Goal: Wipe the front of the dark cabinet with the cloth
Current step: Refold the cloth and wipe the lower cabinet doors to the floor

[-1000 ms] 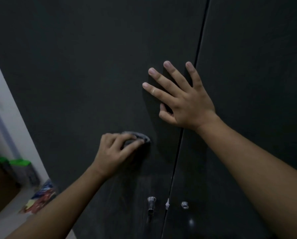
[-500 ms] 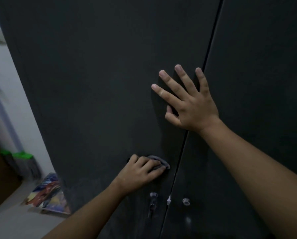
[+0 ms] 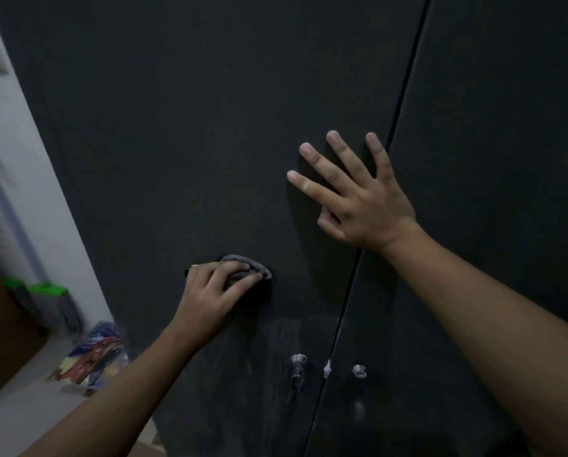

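The dark cabinet fills the view, with two tall doors meeting at a thin vertical gap right of centre. My left hand grips a small grey cloth and presses it against the left door, above the knobs. Most of the cloth is hidden under my curled fingers. My right hand lies flat on the left door with fingers spread, just beside the gap. Pale smears show on the door below the cloth.
Two small metal knobs, one on the left door and one on the right, flank the gap low down. A white wall runs along the left. On the floor there lie a colourful bag and a green-topped object.
My left hand with the cloth went down the left door toward the knobs, then came back up and leftward. My right hand has stayed flat on the door.
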A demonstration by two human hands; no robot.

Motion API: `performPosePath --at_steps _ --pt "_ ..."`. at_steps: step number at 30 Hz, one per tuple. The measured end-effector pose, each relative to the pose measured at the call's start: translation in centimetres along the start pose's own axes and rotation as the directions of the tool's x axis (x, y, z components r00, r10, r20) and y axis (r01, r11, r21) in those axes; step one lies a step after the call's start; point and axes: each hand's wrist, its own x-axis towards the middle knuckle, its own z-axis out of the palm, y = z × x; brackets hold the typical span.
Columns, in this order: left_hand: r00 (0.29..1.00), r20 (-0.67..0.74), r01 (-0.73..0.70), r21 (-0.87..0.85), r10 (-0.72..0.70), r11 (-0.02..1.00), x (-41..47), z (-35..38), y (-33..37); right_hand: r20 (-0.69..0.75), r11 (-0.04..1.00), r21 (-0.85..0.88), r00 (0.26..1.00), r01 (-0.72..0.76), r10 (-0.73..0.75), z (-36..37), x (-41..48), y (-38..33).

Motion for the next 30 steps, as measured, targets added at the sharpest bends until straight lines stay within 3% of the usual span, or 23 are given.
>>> performPosePath --at_steps 4,7,10,13,15,17,20,22,24,26,30 --pt "0.998 0.061 -0.003 -0.084 0.008 0.996 -1.6 1.0 0.7 -0.015 0.998 0.064 1.000 -0.025 0.026 0.0 0.0 -0.9" --pt "0.975 0.160 -0.136 -0.101 0.151 0.986 -3.8 1.4 0.6 0.024 0.990 0.132 0.998 0.053 -0.057 0.3 -0.2 -2.9" --pt "0.963 0.222 -0.133 -0.091 0.151 0.987 -5.8 1.2 -0.3 0.049 0.967 0.212 0.987 0.142 -0.155 0.5 0.0 -5.7" --pt "0.979 0.203 0.026 -0.082 -0.008 0.996 -6.9 0.2 -2.3 0.041 0.953 0.264 0.985 0.151 -0.168 0.7 0.7 -8.1" --pt "0.962 0.158 0.237 -0.073 -0.223 0.969 -7.3 -0.7 -4.4 0.036 0.957 0.256 0.988 0.134 -0.148 1.0 1.1 -8.9" --pt "0.880 0.087 0.474 -0.075 -0.468 0.877 -7.4 -1.5 -6.7 0.033 0.965 0.233 0.991 0.122 -0.133 1.4 1.2 -9.3" --pt "0.678 -0.049 0.726 -0.111 -0.734 0.678 -6.5 -2.4 -8.7 0.018 0.970 0.212 0.992 0.119 -0.125 1.8 1.0 -9.5" --pt "0.592 -0.087 0.787 -0.150 -0.801 0.598 -5.7 -2.6 -9.2 0.003 0.971 0.210 0.993 0.115 -0.118 1.9 1.0 -9.7" --pt "0.555 -0.103 0.802 -0.195 -0.825 0.564 -4.9 -2.5 -8.9 -0.006 0.971 0.214 0.994 0.111 -0.112 2.0 1.0 -9.8" --pt "0.558 -0.113 0.790 -0.232 -0.822 0.568 -3.7 -2.3 -8.0 -0.014 0.970 0.219 0.995 0.104 -0.104 2.0 1.1 -10.0" --pt "0.633 -0.085 0.731 -0.259 -0.769 0.631 -0.8 -2.2 -5.7 -0.041 0.967 0.240 0.996 0.091 -0.084 1.8 1.2 -10.2"
